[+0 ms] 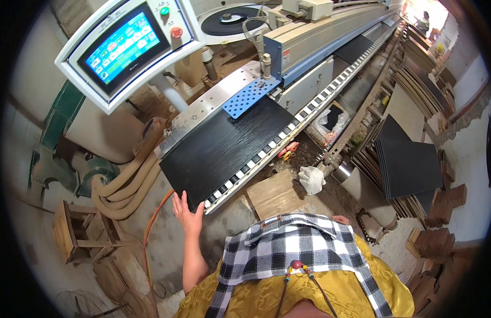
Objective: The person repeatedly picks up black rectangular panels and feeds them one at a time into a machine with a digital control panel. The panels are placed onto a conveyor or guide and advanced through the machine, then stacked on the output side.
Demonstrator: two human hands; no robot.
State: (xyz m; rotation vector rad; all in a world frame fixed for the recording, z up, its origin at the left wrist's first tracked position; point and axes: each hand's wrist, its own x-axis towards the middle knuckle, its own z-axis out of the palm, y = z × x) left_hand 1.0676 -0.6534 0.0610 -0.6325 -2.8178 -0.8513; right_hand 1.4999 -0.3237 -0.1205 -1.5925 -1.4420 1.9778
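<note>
My left hand (pixel 188 212) rests with spread fingers against the near end of a black wood-grain panel (pixel 225 149). The panel lies flat on the infeed of an edge banding machine (pixel 325 35), along a black-and-white toothed conveyor track (pixel 253 163). Its far part passes beneath a blue perforated guard plate (pixel 251 96). Only a small part of my right hand (pixel 341 219) shows, beside the checked apron (pixel 293 242); its fingers and anything in them are hidden.
A lit control screen (pixel 124 43) overhangs the left side. Near the track are a white glove (pixel 312 180), a brown board (pixel 275 194) and red-handled tools (pixel 288 150). Black panels (pixel 412 167) are stacked at right. Hoses (pixel 126 194) and a wooden stool (pixel 82 234) stand left. A person (pixel 423 22) is far off.
</note>
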